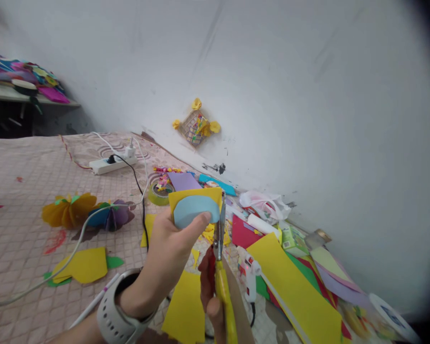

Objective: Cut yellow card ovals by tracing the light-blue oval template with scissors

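Observation:
My left hand (pixel 175 248), with a pale watch (pixel 116 310) on its wrist, pinches a light blue paper shape (pixel 191 209) against a yellow paper piece (pixel 197 192). The blue shape has a rounded upper edge and lies over the yellow, its lower part behind my thumb. My right hand (pixel 215 306) is wrapped round the handles of scissors (pixel 219 234) with one red and one yellow grip. Their blades point upward at the right edge of the yellow paper. Whether the blades touch the paper along their whole length, I cannot tell.
A white glue gun (pixel 250 274) lies right of the scissors, beside yellow sheets (pixel 297 286). Left are paper pumpkins (pixel 69 210), yellow cutouts (pixel 89 265) and a power strip (pixel 112 164) with cords crossing the table. A tape roll (pixel 161 193) and paper scraps lie ahead.

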Action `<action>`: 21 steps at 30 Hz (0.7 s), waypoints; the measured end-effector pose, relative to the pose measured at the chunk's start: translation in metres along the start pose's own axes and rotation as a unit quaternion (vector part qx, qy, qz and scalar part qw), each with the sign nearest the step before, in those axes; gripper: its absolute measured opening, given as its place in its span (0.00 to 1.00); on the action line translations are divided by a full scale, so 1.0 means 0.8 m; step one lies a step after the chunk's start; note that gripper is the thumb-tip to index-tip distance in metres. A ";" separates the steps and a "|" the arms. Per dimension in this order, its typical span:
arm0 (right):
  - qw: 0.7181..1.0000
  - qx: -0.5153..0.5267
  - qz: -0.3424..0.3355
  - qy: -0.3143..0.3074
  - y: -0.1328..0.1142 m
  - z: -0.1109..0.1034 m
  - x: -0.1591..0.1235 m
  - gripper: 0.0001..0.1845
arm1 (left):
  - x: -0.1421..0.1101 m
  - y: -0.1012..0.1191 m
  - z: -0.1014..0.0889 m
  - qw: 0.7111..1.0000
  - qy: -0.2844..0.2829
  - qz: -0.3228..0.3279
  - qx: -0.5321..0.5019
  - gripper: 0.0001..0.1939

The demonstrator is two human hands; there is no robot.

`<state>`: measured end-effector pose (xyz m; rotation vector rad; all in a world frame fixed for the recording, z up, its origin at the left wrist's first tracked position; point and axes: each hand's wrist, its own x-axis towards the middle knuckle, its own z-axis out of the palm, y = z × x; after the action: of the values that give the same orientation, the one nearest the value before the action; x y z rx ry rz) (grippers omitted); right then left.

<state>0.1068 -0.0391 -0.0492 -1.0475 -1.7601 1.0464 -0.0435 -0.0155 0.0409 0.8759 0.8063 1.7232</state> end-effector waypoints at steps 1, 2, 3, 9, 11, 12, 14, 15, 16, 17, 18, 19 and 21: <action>1.000 0.004 0.001 -0.010 0.001 -0.001 0.002 0.32 | 0.000 0.000 0.000 1.000 0.000 0.002 0.000 0.02; 1.000 0.007 0.001 -0.011 -0.001 -0.002 0.003 0.32 | 0.000 0.001 0.000 1.000 0.001 0.001 0.000 0.02; 1.000 0.008 0.002 -0.005 -0.004 -0.001 0.003 0.32 | 0.000 0.001 0.000 1.000 0.001 0.001 0.001 0.02; 0.999 -0.016 -0.009 0.039 -0.034 0.007 -0.005 0.31 | 0.000 0.001 -0.001 1.000 0.001 0.002 0.010 0.02; 0.999 -0.024 -0.014 0.038 -0.037 0.006 -0.005 0.32 | 0.001 0.001 -0.001 1.000 0.001 0.003 0.015 0.03; 0.999 -0.027 -0.013 0.037 -0.037 0.006 -0.004 0.33 | 0.001 0.001 0.000 1.000 0.002 0.004 0.016 0.03; 0.999 -0.035 -0.008 0.036 -0.036 0.005 -0.003 0.34 | 0.001 0.001 0.000 1.000 0.005 0.006 0.019 0.03; 0.999 -0.039 -0.004 0.035 -0.036 0.005 -0.003 0.34 | 0.001 0.001 0.000 1.000 0.007 0.007 0.020 0.03; 0.998 -0.043 -0.002 0.037 -0.036 0.005 -0.002 0.35 | 0.000 0.001 0.000 1.000 0.008 0.007 0.020 0.03; 0.998 -0.044 0.000 0.040 -0.037 0.005 -0.002 0.35 | 0.000 0.000 -0.001 1.000 0.008 0.007 0.020 0.03; 0.998 -0.042 0.000 0.044 -0.039 0.005 -0.002 0.35 | 0.000 0.000 -0.001 1.000 0.007 0.007 0.020 0.03; 0.998 -0.038 0.000 0.048 -0.041 0.004 -0.003 0.34 | 0.000 0.000 -0.001 1.000 0.006 0.006 0.019 0.04; 0.998 -0.030 -0.001 0.056 -0.046 0.004 -0.003 0.34 | 0.000 -0.001 -0.001 1.000 0.004 0.002 0.015 0.04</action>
<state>0.0956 -0.0532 -0.0170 -1.1196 -1.7113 0.9199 -0.0440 -0.0158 0.0399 0.8910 0.8376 1.7230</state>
